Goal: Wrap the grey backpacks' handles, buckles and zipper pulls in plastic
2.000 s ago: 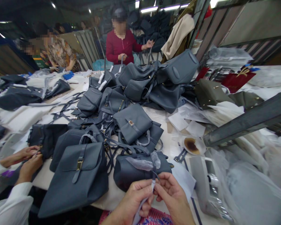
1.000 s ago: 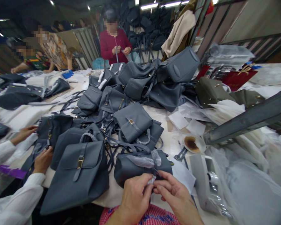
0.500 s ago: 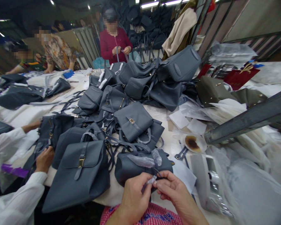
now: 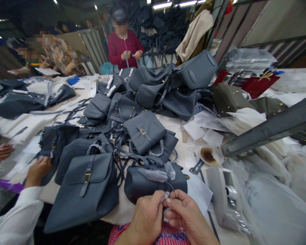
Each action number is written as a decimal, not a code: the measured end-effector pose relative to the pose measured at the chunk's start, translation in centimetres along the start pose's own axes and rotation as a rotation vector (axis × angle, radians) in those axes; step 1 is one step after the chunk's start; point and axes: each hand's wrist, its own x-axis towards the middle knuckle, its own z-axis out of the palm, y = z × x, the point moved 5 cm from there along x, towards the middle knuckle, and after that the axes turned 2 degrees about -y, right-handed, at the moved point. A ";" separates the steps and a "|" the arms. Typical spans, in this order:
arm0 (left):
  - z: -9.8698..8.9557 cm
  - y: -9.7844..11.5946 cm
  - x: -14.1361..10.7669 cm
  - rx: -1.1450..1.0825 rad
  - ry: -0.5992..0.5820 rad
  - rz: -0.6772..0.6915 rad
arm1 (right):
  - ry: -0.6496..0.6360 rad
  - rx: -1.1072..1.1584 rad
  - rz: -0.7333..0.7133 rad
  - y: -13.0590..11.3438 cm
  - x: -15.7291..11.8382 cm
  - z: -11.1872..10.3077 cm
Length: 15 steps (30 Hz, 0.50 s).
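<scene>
the person's left hand [image 4: 146, 219] and right hand [image 4: 191, 217] are pinching a small twisted piece of clear plastic film [image 4: 165, 195] between their fingertips, just above a rounded slate-grey leather backpack [image 4: 155, 189]. the backpack is lying on a white-covered work table [image 4: 119, 212], and a co-worker's hand [image 4: 37, 172] in a white sleeve is reaching near other grey bags.

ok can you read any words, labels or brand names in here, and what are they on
No text is clearly readable.
Blue print on the red checked cloth: too blurred to read.
Gold mark on the red gift bag: too small to read, may not be lettering.
Loose white papers: no readable print.
Gold buckle on the grey backpack: no readable marking.
</scene>
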 end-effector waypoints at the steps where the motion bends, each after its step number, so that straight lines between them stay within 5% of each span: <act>1: 0.1 0.0 -0.1 -0.063 -0.030 -0.016 | 0.009 -0.058 -0.030 0.0 0.1 -0.2; 5: 0.1 0.2 -0.1 -0.245 -0.114 -0.068 | 0.028 -0.312 -0.132 0.4 0.8 -1.2; 11: -0.1 0.3 0.1 -0.358 -0.155 -0.186 | 0.008 -0.629 -0.536 -0.8 0.5 -1.0; 15: 0.3 0.0 0.0 -0.445 -0.118 -0.251 | -0.001 -0.662 -0.624 -1.7 0.2 -0.6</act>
